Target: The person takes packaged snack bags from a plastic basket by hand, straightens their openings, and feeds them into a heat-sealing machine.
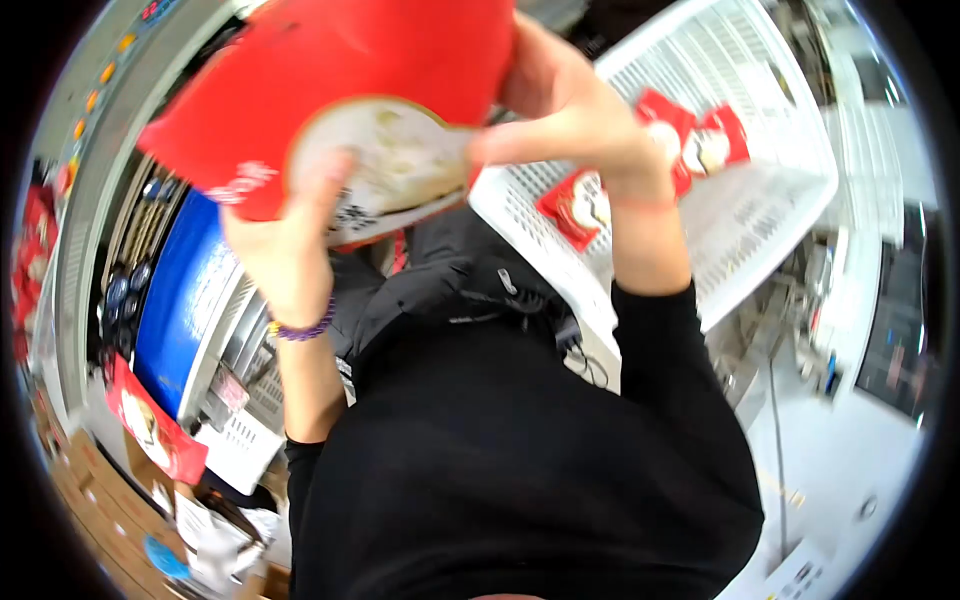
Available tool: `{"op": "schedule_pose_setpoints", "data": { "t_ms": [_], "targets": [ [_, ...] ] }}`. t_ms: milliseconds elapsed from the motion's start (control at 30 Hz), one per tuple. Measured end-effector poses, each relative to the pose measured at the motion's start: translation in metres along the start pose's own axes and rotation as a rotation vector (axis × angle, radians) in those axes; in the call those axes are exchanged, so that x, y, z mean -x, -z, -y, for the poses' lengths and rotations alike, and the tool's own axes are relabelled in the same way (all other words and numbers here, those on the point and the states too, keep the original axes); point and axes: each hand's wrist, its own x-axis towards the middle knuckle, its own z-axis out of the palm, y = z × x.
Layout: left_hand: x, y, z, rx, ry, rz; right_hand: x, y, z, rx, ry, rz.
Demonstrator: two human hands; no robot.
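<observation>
A large red printed food bag is held up in front of me, tilted, with a pale food picture on its face. My left hand, a purple bracelet at its wrist, grips the lower left part, thumb over the front. My right hand is closed on the bag's right edge, its thumb pointing in towards the picture. The fingers behind the bag are hidden, and both hands are slightly blurred. Under my right forearm stands a white plastic basket with several red packets inside.
A blue panel belongs to equipment along my left. Another red bag is at the lower left, above cardboard boxes. More red packs show at the far left edge. A dark cable runs down at the right.
</observation>
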Motion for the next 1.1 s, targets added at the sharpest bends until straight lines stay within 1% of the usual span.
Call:
{"op": "schedule_pose_setpoints", "data": {
  "t_ms": [67,100,133,167,200,267,333,367,400,467,500,533,600,667,700,800,867,900,967,1033,1100],
  "targets": [
    [0.004,0.026,0.007,0.033,0.062,0.088,-0.006,-0.018,0.000,-0.109,-0.124,-0.106],
    [-0.003,0.042,0.021,0.231,0.077,0.074,-0.015,-0.032,-0.017,-0.103,-0.190,-0.228],
    [0.001,0.044,0.029,0.427,0.106,0.147,-0.012,-0.028,-0.011,-0.006,-0.283,-0.229],
    [0.003,0.056,0.044,0.360,0.158,0.255,-0.006,-0.020,-0.014,0.001,-0.301,-0.214],
    [0.000,0.060,0.040,0.409,0.183,0.301,-0.008,-0.015,-0.024,0.008,-0.332,-0.184],
    [-0.008,0.055,0.037,0.381,0.205,0.168,-0.009,0.003,-0.038,0.073,-0.282,-0.032],
    [-0.035,0.056,0.043,-0.168,-0.173,0.123,-0.019,0.010,-0.056,0.081,-0.183,-0.002],
    [-0.045,0.054,0.043,-0.292,-0.199,0.066,-0.025,0.011,-0.054,0.115,-0.177,-0.052],
    [-0.061,0.047,0.042,-0.314,0.048,-0.010,-0.050,0.011,-0.051,0.384,-0.148,-0.126],
    [-0.073,0.040,0.051,-0.219,0.121,-0.042,-0.064,0.013,-0.066,0.279,-0.053,-0.156],
    [-0.085,0.037,0.054,-0.224,0.205,-0.012,-0.077,0.015,-0.067,0.354,-0.094,-0.168],
    [-0.097,0.034,0.057,-0.223,0.285,0.019,-0.091,0.020,-0.071,0.320,-0.130,-0.152],
    [-0.117,0.022,0.089,0.075,0.235,-0.081,-0.118,0.036,-0.103,0.135,-0.154,-0.149],
    [-0.132,0.026,0.087,0.177,0.412,-0.068,-0.141,0.031,-0.113,-0.055,-0.285,-0.133],
    [-0.141,0.026,0.093,0.280,0.479,-0.103,-0.152,0.024,-0.117,-0.018,-0.290,-0.128],
    [-0.156,0.032,0.103,0.278,0.530,-0.173,-0.180,0.015,-0.134,0.009,-0.336,-0.118],
    [-0.160,0.034,0.108,0.258,0.514,-0.207,-0.191,0.014,-0.149,-0.023,-0.326,-0.145],
    [-0.161,0.037,0.109,0.224,0.519,-0.232,-0.194,0.004,-0.150,-0.069,-0.256,-0.141],
    [-0.161,0.046,0.112,0.169,0.545,-0.269,-0.197,-0.007,-0.150,-0.064,-0.224,-0.130],
    [-0.158,0.045,0.117,0.075,0.490,-0.310,-0.201,-0.004,-0.160,-0.078,-0.170,-0.108],
    [-0.153,0.054,0.120,-0.015,0.449,-0.329,-0.199,-0.016,-0.156,-0.056,-0.183,-0.122]
  ]
}}
